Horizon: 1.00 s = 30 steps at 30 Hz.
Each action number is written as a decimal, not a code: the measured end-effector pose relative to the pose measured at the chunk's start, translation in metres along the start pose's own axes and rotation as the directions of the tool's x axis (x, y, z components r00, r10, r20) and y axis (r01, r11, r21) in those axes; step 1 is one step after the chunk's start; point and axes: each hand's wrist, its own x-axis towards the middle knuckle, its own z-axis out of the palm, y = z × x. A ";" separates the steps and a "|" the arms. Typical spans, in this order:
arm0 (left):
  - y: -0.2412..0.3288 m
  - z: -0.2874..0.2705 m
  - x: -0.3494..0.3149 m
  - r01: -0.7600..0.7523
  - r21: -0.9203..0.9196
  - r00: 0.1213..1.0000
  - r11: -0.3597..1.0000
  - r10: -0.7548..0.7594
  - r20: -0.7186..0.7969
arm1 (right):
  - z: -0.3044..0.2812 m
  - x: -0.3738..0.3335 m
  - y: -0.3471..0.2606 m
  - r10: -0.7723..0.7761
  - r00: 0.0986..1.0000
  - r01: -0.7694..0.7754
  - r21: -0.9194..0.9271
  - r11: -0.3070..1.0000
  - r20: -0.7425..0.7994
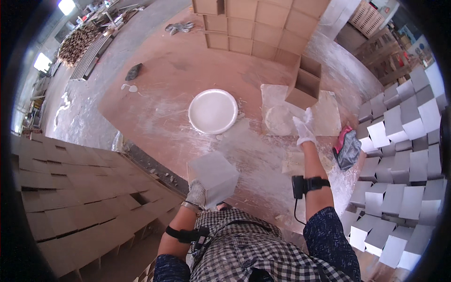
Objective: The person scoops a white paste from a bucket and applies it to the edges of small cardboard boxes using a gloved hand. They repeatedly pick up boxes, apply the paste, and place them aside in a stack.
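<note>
My left hand (196, 193), in a knitted glove, grips a pale grey-white box (213, 175) low over the near side of the table. Its fingers are partly hidden behind the box. My right hand (305, 127), in a thin white glove, reaches forward with fingers apart and nothing visible in them. The fingertips are close to the lower edge of a brown open box (303, 95); whether they touch it, I cannot tell. A second brown open box (310, 66) stands just behind that one. Between my hands, farther off, sits a round white-rimmed basin (213, 112) of white material.
Brown boxes (263, 26) are stacked at the table's far edge. Stacked white-grey boxes (397, 188) rise on the right, brown stacks (84, 192) on the left. A pale sheet (329, 113), grey-pink cloth (347, 148), grey gloves (179, 28) and a dark block (134, 72) lie on the reddish table (155, 103).
</note>
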 end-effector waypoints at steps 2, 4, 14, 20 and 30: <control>0.002 -0.007 -0.003 -0.067 0.103 0.997 0.992 0.061 0.054 | -0.049 -0.026 -0.040 0.024 0.972 -0.056 0.129 0.990 0.233; 0.007 -0.013 -0.008 -0.137 0.206 0.986 0.969 0.113 0.126 | -0.097 -0.051 -0.052 -0.040 0.953 0.069 -0.087 0.994 0.299; -0.002 0.025 -0.006 -0.409 0.493 0.829 0.768 0.087 0.553 | -0.164 -0.113 -0.020 0.109 0.924 0.277 -0.839 0.469 0.366; -0.029 0.026 -0.011 -0.481 0.498 0.772 0.721 0.079 0.630 | -0.160 -0.108 0.010 0.155 0.953 0.123 -0.799 0.588 0.260; -0.043 0.057 0.005 -0.350 0.477 0.863 0.806 0.080 0.499 | -0.208 -0.147 -0.040 0.328 0.914 -0.398 0.685 0.610 0.239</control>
